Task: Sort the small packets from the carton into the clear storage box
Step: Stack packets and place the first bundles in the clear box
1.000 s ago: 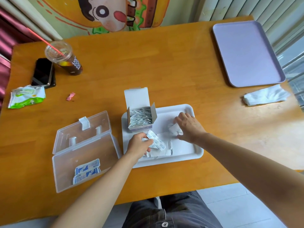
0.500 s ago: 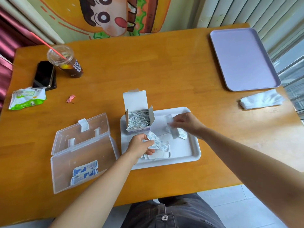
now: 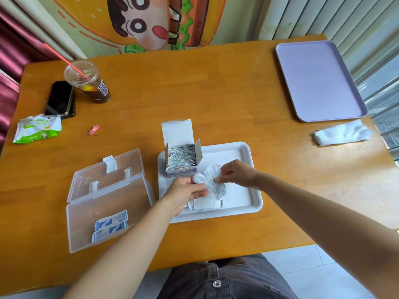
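Observation:
An open carton (image 3: 181, 157) full of small white packets stands at the back left of a white tray (image 3: 248, 203). Above the tray my left hand (image 3: 186, 190) holds a few small packets (image 3: 199, 178). My right hand (image 3: 237, 174) pinches more packets (image 3: 216, 182) and brings them against the ones in my left hand. Loose packets (image 3: 205, 204) lie on the tray under my hands. The clear storage box (image 3: 103, 203) lies open to the left of the tray, with blue-and-white packets (image 3: 111, 226) in its near part.
On the wooden table, an iced drink with a red straw (image 3: 90, 84), a phone (image 3: 59, 98), a green-white wrapper (image 3: 36, 128) and a pink scrap (image 3: 94, 129) are at the far left. A lilac tray (image 3: 317, 80) and white tissue (image 3: 343, 132) are at the far right.
My right hand lifted packets off the tray and carried them left to meet my left hand, which rose slightly with its packets. The camera tilted a little.

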{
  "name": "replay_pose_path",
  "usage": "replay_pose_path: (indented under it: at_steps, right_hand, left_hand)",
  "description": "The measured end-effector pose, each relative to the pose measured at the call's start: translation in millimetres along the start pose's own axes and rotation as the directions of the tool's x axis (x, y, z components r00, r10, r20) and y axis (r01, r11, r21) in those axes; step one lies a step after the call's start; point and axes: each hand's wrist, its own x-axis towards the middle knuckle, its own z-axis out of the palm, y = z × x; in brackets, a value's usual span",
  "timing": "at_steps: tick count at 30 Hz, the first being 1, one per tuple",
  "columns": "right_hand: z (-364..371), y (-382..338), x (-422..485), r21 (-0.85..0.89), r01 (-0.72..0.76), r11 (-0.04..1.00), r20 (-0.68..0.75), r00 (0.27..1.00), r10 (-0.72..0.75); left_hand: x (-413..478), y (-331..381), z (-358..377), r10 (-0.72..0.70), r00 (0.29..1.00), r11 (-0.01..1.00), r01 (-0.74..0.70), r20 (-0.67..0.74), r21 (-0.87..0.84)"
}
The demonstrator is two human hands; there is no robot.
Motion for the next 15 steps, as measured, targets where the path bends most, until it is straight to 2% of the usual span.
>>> replay_pose_path:
  at_steps: [3, 6, 8, 12, 15]
  right_hand:
    - [0.1, -2.1, -4.5, 0.061, -0.006, 0.998, -0.009, 1.0, 0.006]
    - [8.8, -5.4, -1.8, -0.019, -0.003, 1.0, 0.061, 0.998, 0.005]
    - [15.2, -6.8, 1.8, -0.072, -0.004, 0.997, 0.034, 0.999, 0.007]
    - [24.9, -5.7, 7.0, 0.052, -0.001, 0.999, -0.086, 0.996, 0.006]
    - [33.5, -7.5, 3.4, 0.059, 0.027, 0.998, -0.041, 0.999, -0.025]
  left_hand:
    - [1.5, -2.9, -2.5, 0.015, 0.996, 0.996, -0.007, -0.088, 0.085]
    - [1.7, -5.2, 1.4, 0.059, 0.995, 0.977, -0.042, -0.075, 0.208]
    - [0.5, -4.6, 9.3, 0.076, 0.995, 0.979, -0.064, -0.057, 0.193]
    - [-1.0, -4.2, 14.6, 0.034, 0.993, 0.999, -0.036, -0.115, -0.016]
    - [-1.2, -13.8, 13.0, 0.029, 0.994, 0.99, -0.015, -0.101, 0.141]
